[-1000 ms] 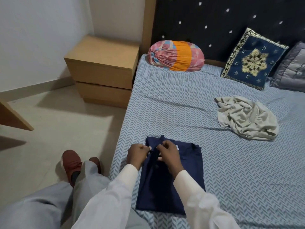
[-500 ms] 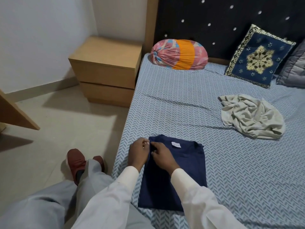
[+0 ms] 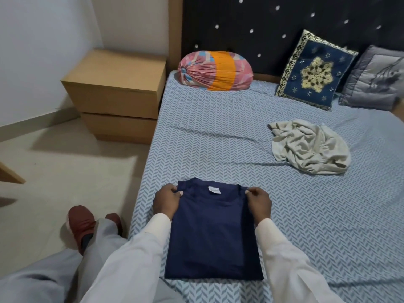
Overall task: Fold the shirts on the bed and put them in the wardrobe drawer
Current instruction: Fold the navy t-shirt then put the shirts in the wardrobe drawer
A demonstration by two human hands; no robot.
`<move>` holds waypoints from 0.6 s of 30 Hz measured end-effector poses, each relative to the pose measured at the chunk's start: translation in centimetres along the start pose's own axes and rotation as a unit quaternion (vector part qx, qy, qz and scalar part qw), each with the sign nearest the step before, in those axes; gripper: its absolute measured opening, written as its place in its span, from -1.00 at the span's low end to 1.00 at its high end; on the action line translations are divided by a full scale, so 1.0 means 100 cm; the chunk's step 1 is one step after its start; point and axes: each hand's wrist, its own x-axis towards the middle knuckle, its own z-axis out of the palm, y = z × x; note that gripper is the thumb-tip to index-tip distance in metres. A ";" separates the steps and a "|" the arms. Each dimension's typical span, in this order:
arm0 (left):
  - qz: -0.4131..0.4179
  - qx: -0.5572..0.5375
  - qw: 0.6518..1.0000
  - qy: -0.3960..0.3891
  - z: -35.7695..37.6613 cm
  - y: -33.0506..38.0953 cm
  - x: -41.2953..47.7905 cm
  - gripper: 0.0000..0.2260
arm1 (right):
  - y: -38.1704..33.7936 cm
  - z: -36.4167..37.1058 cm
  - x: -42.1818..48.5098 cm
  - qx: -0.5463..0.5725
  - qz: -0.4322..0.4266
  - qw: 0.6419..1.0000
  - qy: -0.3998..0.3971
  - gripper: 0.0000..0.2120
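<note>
A navy blue shirt lies folded into a long rectangle near the bed's front left edge, its white neck label facing up at the far end. My left hand pinches the shirt's far left corner. My right hand pinches the far right corner. A crumpled beige shirt lies unfolded further back on the right of the bed. No wardrobe drawer is in view.
A wooden two-drawer nightstand stands left of the bed by the wall. A pink and orange bolster, a blue embroidered cushion and a grey cushion lean at the dark headboard. My legs and red shoes are on the floor at left.
My hands were together at the shirt's left collar; now they have spread apart to the two far corners. The shirt lies wider and flatter.
</note>
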 end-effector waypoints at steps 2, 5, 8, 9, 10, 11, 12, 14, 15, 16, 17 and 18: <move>-0.006 -0.013 1.000 0.001 -0.001 0.000 0.003 -0.90 | -0.001 0.005 0.008 0.045 0.006 0.999 -0.012 -0.94; -0.019 -0.002 1.000 0.010 0.000 -0.001 0.006 -0.89 | 0.002 0.013 0.015 0.058 0.028 0.998 -0.020 -0.93; -0.013 0.026 0.999 0.025 0.004 0.000 0.003 -0.85 | 0.012 0.014 0.023 0.026 0.046 0.997 -0.048 -0.94; -0.008 0.032 0.999 0.026 0.004 -0.001 0.002 -0.83 | 0.011 0.009 0.026 0.032 0.049 0.996 -0.063 -0.91; -0.002 0.043 0.999 0.021 0.004 -0.003 -0.003 -0.80 | 0.011 0.002 0.026 0.051 0.056 0.994 -0.082 -0.86; 0.003 0.058 0.998 0.015 0.003 -0.007 -0.006 -0.75 | 0.011 -0.007 0.025 0.084 0.069 0.988 -0.110 -0.80; 0.009 0.077 0.997 0.006 0.002 -0.011 -0.012 -0.68 | 0.013 -0.017 0.021 0.132 0.096 0.976 -0.142 -0.74; 0.016 0.127 0.991 -0.025 -0.005 -0.018 -0.029 -0.53 | 0.018 -0.039 -0.003 0.178 0.137 0.949 -0.222 -0.67; 0.018 0.156 0.986 -0.052 -0.010 -0.021 -0.041 -0.47 | 0.024 -0.050 -0.021 0.140 0.135 0.947 -0.254 -0.64; 0.016 0.180 0.980 -0.082 -0.015 -0.026 -0.053 -0.43 | 0.030 -0.063 -0.042 0.075 0.122 0.950 -0.279 -0.62; 0.009 0.195 0.974 -0.116 -0.021 -0.031 -0.064 -0.41 | 0.037 -0.072 -0.061 0.013 0.111 0.950 -0.293 -0.62; -0.002 0.193 0.969 -0.154 -0.026 -0.038 -0.074 -0.42 | 0.045 -0.083 -0.080 -0.033 0.105 0.947 -0.302 -0.61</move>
